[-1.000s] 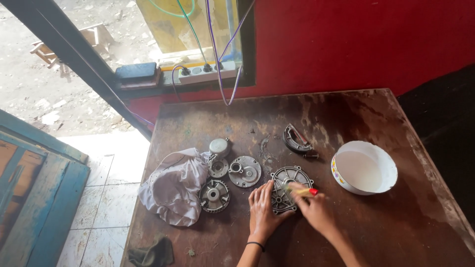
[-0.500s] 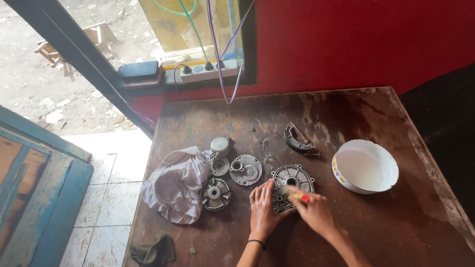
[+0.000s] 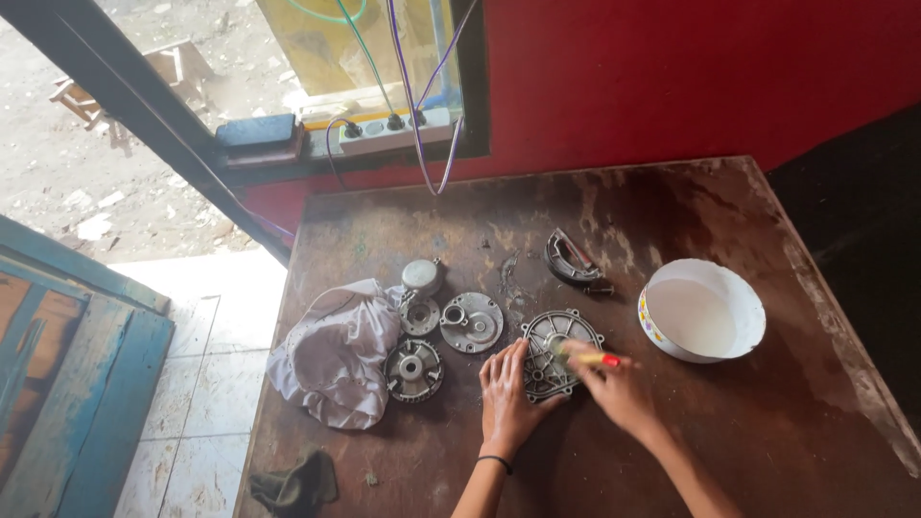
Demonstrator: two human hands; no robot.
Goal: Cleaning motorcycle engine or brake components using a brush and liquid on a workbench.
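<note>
Since a second ago the right hand has been shifting a little over the round metal cover, and the brush it is gripping is now lying across the cover's right side, its red end pointing right; the left hand is staying where it was. The right hand's fingers are closing around the brush handle. The left hand is lying flat and spread open, gripping nothing, its fingertips pressing on the left rim of the cover. The cover is sitting on the dark wooden surface, near its middle, just in front of the person.

To the right of the cover, near but apart, a white bowl is standing. Behind the cover a curved dark metal part is lying. To the left three smaller round metal parts are resting close together: a disc, a hub and a small cap. A crumpled pale cloth is lying beside them, touching the hub. A dark rag is sitting at the near left corner. A power strip is resting on the window ledge behind.
</note>
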